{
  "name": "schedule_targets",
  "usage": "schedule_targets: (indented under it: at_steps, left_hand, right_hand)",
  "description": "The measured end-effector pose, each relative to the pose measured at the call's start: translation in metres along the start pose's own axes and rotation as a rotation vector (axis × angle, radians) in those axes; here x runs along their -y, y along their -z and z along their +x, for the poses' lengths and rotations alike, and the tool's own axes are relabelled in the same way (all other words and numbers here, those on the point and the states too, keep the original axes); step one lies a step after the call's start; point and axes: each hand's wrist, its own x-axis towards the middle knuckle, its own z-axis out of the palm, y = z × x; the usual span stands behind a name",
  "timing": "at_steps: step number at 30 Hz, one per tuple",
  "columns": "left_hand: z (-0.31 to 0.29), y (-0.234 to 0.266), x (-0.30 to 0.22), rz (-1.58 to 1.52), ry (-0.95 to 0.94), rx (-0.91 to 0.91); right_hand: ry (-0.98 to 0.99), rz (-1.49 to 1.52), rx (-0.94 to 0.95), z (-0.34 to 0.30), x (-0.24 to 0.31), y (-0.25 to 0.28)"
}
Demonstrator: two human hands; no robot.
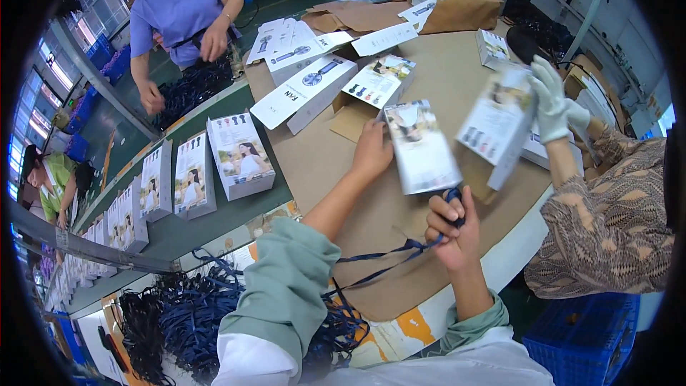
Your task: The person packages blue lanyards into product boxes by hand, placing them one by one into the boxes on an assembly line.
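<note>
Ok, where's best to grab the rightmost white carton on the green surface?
Probably across its two long sides at mid-length, reaching from the right: the rightmost carton is straight-sided, and the neighbouring carton sits close on its left.

Two bare hands [373,150], two white gloves [549,96] and three co-workers [182,11] show. One box [423,146] is at the hands, one at the gloves, plus one strap [414,245] and one strap heap [187,314]. Three boxes [241,157] stand nearest on the belt [229,220]; the far row is probably a dozen or more, too crowded to count.
</note>
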Motion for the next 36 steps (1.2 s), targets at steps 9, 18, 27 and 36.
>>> schedule_targets:
  at_steps: [9,18,27,36]
  left_hand:
    - [-0.042,0.131,-0.046,-0.052,0.052,-0.053]
    - [-0.126,0.302,-0.159,0.265,-0.048,-0.057]
    - [-0.216,0.351,-0.122,0.01,0.434,0.241]
    - [-0.205,0.281,-0.169,-0.173,0.218,0.003]
  right_hand:
    - [-0.111,-0.045,0.04,-0.021,-0.011,-0.026]
    - [0.101,-0.687,0.524,0.002,-0.014,-0.136]
    - [-0.124,-0.346,0.519,0.018,-0.075,-0.146]
    - [-0.151,-0.317,0.478,0.019,-0.121,-0.16]
